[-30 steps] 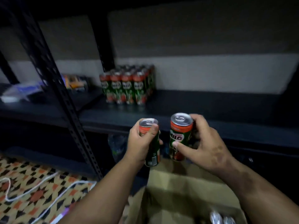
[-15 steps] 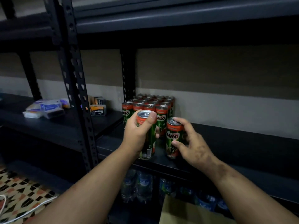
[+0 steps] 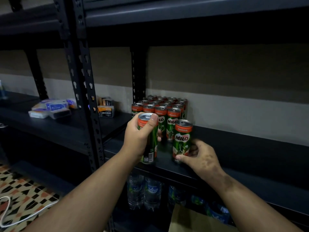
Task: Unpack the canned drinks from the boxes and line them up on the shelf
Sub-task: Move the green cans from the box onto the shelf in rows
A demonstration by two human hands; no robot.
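Black steel makes up the shelf (image 3: 242, 148), and the stocking step is in hand: a block of Milo cans (image 3: 160, 111) stands at the back corner by the upright. The right hand (image 3: 199, 158) pinches the base of a can (image 3: 182, 139) set on the board, labelled "MILO" and "ORIGINAL", just off the block. The left hand (image 3: 138, 138) wraps a second can (image 3: 149, 141) above the front edge. Next, I'd judge, both need sliding flush into a row. A small box (image 3: 106, 112) reads "Charcoal".

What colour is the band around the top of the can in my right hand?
Orange-red band, in the head view.
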